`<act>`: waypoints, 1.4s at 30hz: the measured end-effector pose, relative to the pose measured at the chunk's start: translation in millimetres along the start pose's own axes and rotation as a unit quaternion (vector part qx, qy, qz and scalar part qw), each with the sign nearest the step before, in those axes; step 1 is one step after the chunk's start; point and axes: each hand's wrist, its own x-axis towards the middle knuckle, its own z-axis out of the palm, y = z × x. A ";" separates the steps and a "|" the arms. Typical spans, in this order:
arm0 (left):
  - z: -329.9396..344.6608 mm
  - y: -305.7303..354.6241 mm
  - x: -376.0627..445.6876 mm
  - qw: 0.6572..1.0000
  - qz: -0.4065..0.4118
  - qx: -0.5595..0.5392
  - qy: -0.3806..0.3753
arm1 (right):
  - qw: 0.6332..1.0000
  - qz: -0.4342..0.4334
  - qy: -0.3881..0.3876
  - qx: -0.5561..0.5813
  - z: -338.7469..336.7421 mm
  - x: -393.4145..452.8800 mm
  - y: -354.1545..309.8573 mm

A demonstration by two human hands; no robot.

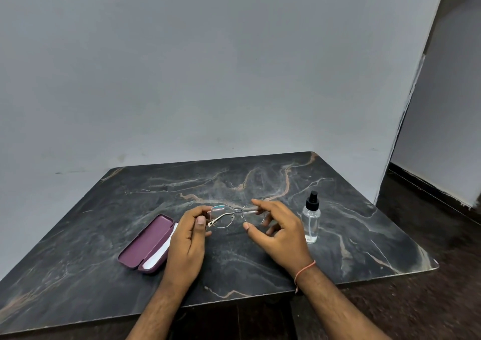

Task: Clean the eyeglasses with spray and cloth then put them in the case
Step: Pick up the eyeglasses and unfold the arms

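Observation:
Thin metal-framed eyeglasses (234, 216) hang just above the middle of the dark marble table (260, 183), held between both hands. My left hand (188, 238) pinches the left end of the frame at the hinge. My right hand (278, 231) pinches the right end with forefinger and thumb around the lens. A purple glasses case (147, 240) lies open at the left, with a white cloth (162, 251) inside it, partly hidden by my left hand. To the right stands a clear spray bottle (311, 220) with a black nozzle.
The table's front edge (234, 303) runs just under my forearms. A grey wall rises right behind the table. Dark floor and a wall corner lie to the right.

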 end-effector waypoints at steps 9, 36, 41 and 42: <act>-1.6 -5.1 2.1 0.999 0.006 0.032 0.019 | 0.998 0.047 -0.020 0.030 0.0 0.1 -4.6; -0.6 -7.8 2.8 0.999 -0.029 0.002 0.043 | 0.926 0.216 -0.096 0.296 -7.3 6.8 4.2; 0.8 -10.3 4.1 0.999 -0.025 -0.003 0.041 | 0.931 0.209 -0.086 0.286 -5.6 6.7 3.0; 0.6 -11.4 4.0 0.999 -0.023 0.000 0.040 | 0.933 0.208 -0.086 0.281 -5.3 6.7 2.4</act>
